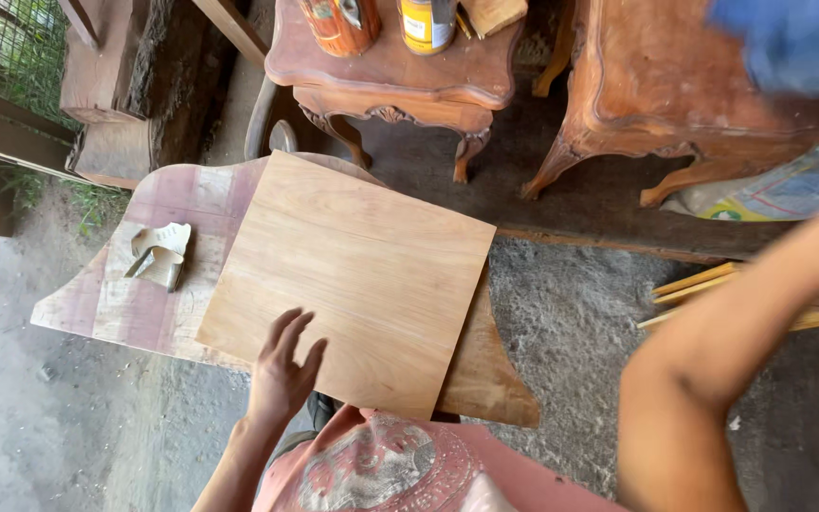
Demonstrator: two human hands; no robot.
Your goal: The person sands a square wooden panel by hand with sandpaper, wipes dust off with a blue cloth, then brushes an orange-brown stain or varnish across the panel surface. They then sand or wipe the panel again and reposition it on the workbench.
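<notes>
A square panel of light, smooth wood (353, 275) lies tilted on a worn, pink-stained work board (144, 313) with curved edges. My left hand (282, 368) rests flat on the panel's near edge, fingers spread, holding nothing. My right forearm (732, 351) is raised and blurred at the right, running up out of the picture, so that hand is hidden. A crumpled piece of sandpaper (158, 254) sits on the work board left of the panel, apart from my hand.
Two carved reddish wooden tables (391, 81) (656, 114) stand beyond the board, the left one bearing two cans (338, 24) (426, 24). Thin wood strips (760, 294) and a printed sack (779, 190) lie at the right. A blue blur (789, 43) fills the top right. Bare ground surrounds everything.
</notes>
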